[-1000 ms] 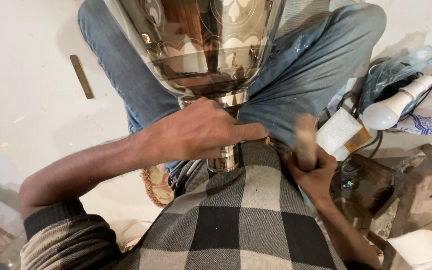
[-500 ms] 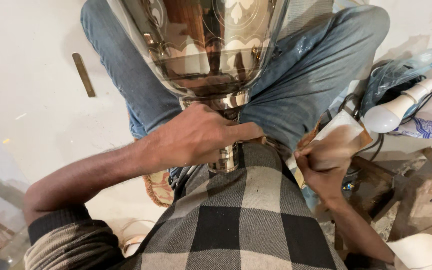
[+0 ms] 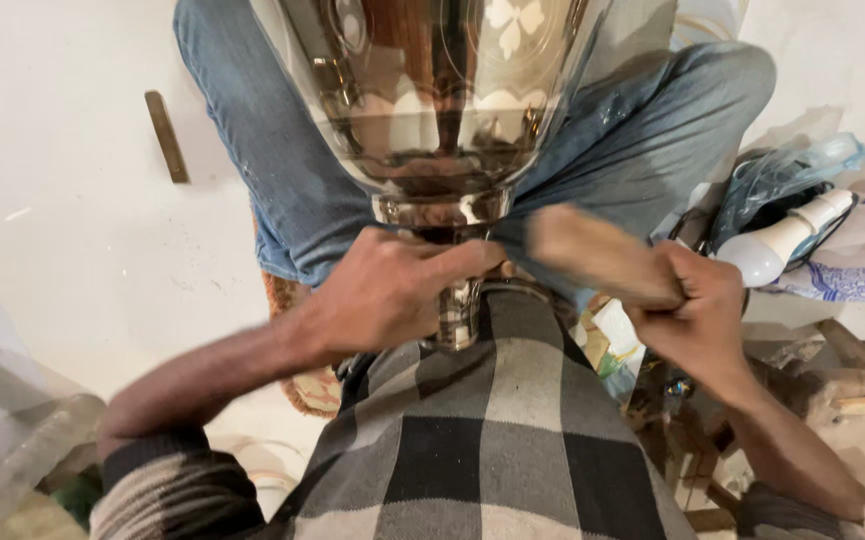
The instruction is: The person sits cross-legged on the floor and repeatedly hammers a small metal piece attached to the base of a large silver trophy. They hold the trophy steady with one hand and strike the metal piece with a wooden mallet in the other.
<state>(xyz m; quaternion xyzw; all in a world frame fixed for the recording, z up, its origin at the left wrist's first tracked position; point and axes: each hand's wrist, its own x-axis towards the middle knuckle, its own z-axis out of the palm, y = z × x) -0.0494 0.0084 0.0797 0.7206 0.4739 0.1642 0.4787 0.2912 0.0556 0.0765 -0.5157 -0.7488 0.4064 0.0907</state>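
1. The large polished metal cup (image 3: 432, 100) sits between your knees, its bowl tilted away from you and its narrow stem (image 3: 459, 310) pointing back toward your checked shirt (image 3: 492, 440).
2. Your left hand (image 3: 392, 290) is wrapped around the stem just under the bowl, fingers closed on it.
3. Your right hand (image 3: 702, 315) grips a wooden tool (image 3: 592, 255), blurred, its free end close to the cup's neck; whether it touches, you cannot tell.
4. Your jeans (image 3: 282, 170) flank the cup on both sides.
5. To your right, on the floor, lie a white light bulb (image 3: 782, 240) and a crumpled plastic bag (image 3: 792, 175); to your left lies a thin flat strip (image 3: 167, 135).
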